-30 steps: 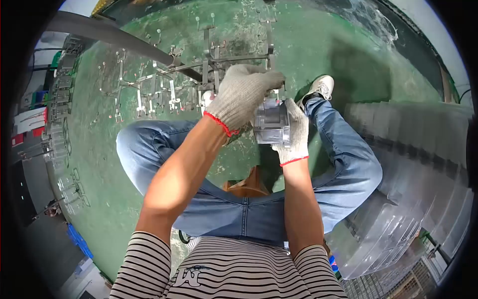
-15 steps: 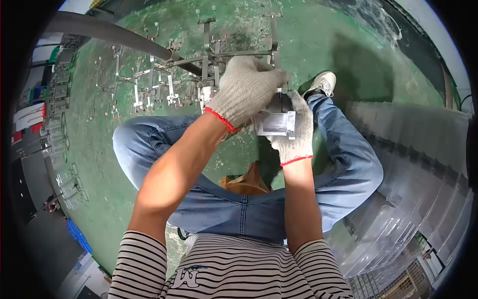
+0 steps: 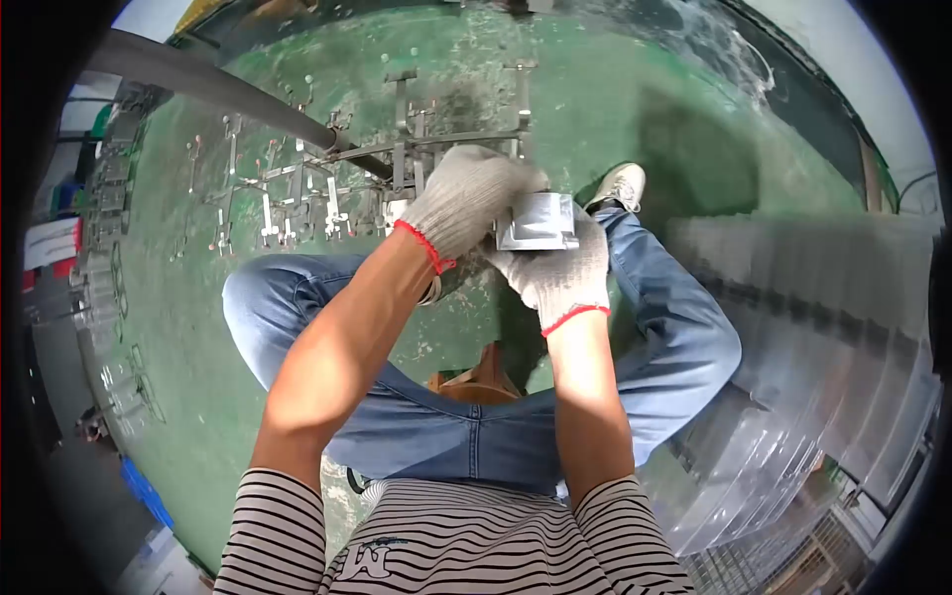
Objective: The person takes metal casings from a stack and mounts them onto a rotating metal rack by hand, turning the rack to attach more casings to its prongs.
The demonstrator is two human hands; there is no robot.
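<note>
My right hand (image 3: 565, 268), in a knitted glove with a red cuff, grips a shiny silver metal part (image 3: 538, 220) with a flat, boxy face. Close beside it is my left hand (image 3: 466, 198), gloved alike, its back toward me and its fingers curled over at the part's left edge. What those fingers hold is hidden. Just beyond my left hand stands a metal hanging rack (image 3: 451, 139) with crossbars and upright clips.
A thick grey pole (image 3: 238, 94) slants in from the upper left beside more rack clips (image 3: 283, 203). Stacked translucent plastic trays (image 3: 793, 327) stand at my right. A wooden stool (image 3: 481, 382) shows between my legs on the green floor (image 3: 198, 367).
The silver part and my right hand have shifted up and left, close to my left hand. My left hand has drawn back slightly from the rack bar. The view has shifted a little.
</note>
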